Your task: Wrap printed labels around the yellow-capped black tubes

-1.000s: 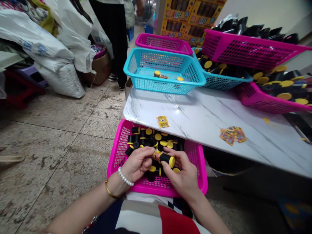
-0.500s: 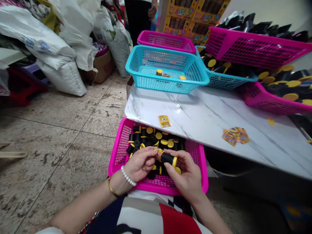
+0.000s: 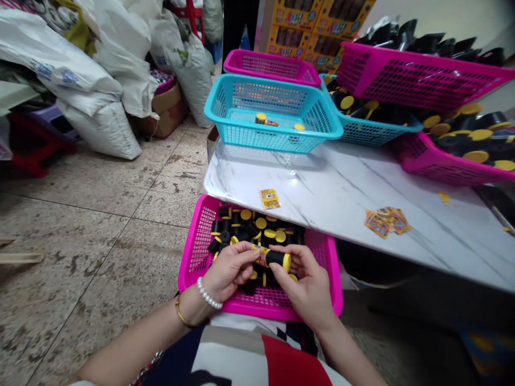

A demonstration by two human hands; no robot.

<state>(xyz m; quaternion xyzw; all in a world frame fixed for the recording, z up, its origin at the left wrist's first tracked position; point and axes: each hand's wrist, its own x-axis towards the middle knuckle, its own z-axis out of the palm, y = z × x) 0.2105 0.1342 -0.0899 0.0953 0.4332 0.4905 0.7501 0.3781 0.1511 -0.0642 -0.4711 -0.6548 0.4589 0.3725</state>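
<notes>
Holding a small black bottle (image 3: 273, 258) with a yellow cap between both hands, a seated person works over a pink basket (image 3: 193, 252) of similar bottles on the lap. The left hand (image 3: 229, 271) pinches the labelled end; the right hand (image 3: 308, 284) closes its fingers on the capped end. At 12 o'clock, a marble table (image 3: 341, 193) carries a blue basket (image 3: 273, 115).

A small black tube (image 3: 273, 258) with a yellow cap lies sideways, gripped above the pink basket (image 3: 193, 257).
</notes>
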